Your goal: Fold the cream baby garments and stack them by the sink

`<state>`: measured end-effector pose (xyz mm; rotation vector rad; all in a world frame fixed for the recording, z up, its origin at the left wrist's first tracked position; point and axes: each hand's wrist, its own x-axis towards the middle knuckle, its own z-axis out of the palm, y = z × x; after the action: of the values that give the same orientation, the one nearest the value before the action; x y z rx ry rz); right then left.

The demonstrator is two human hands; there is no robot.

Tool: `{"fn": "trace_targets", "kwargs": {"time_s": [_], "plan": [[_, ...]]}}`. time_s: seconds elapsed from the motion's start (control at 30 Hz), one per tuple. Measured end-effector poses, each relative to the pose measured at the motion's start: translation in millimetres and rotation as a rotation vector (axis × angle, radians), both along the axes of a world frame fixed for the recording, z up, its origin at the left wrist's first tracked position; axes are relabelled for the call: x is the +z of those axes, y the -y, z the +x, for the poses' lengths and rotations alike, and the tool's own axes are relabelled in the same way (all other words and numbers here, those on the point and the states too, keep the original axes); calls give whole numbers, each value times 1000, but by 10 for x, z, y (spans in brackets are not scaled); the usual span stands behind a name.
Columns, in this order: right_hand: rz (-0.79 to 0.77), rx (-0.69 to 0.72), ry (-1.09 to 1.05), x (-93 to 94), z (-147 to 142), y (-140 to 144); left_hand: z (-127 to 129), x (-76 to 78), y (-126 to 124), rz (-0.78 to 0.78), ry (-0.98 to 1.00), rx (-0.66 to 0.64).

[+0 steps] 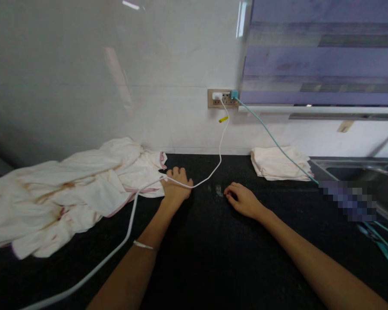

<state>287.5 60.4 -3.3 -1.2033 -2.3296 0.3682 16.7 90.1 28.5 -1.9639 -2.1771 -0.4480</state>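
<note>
My left hand [176,187] rests palm down on the black countertop [194,258], fingers slightly bent and apart. It lies against the right end of a crumpled white cloth [93,176] with brown stains and a pink edge. Across the back of this hand runs a white cable [132,215]. My right hand [242,199] lies on the counter with loosely curled fingers, thumb apart from them, and nothing visible in it. Beyond it, near the wall, sits a folded whitish cloth [281,163].
A wall socket [225,98] holds a white plug and a teal plug. The teal cable [271,135] crosses the folded cloth to a blurred-out object [347,201] on the right. A metal sink [336,165] is at the far right, below a purple blind [310,64].
</note>
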Motion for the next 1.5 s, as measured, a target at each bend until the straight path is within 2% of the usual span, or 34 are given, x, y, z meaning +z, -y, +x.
{"fn": "trace_targets", "kwargs": {"time_s": [0.07,0.13,0.2,0.3,0.47,0.63,0.73,0.8,1.0,1.13,1.23,1.3,1.4,1.5], "plan": [[-4,-2,-1,5,0,0,-199,-80,-105,-55,8,86],[-5,-6,0,11,-2,0,-332,-133,-193,-148,16,72],[-9,-11,8,18,-7,5,-387,-153,-258,-211,26,44],[-9,-17,37,37,-27,31,-339,-139,-294,-233,70,48],[39,0,97,93,-130,153,-82,-26,-194,-211,117,-26],[68,146,22,137,-254,290,236,92,40,-26,111,-172],[52,217,-75,111,-296,320,481,97,194,46,112,-298],[30,247,-169,74,-319,321,648,84,289,43,132,-397],[-89,292,-478,-71,-372,251,958,68,512,12,368,-655],[-171,161,-720,-104,-344,143,995,64,576,47,492,-799],[-315,64,-860,-61,-282,58,947,50,534,175,549,-830],[-394,-42,-954,-23,-227,4,870,23,458,255,503,-836],[-450,-207,-1121,12,-125,-83,691,-48,305,239,300,-769],[-447,-318,-1266,19,11,-190,472,-116,169,100,95,-597]]}}
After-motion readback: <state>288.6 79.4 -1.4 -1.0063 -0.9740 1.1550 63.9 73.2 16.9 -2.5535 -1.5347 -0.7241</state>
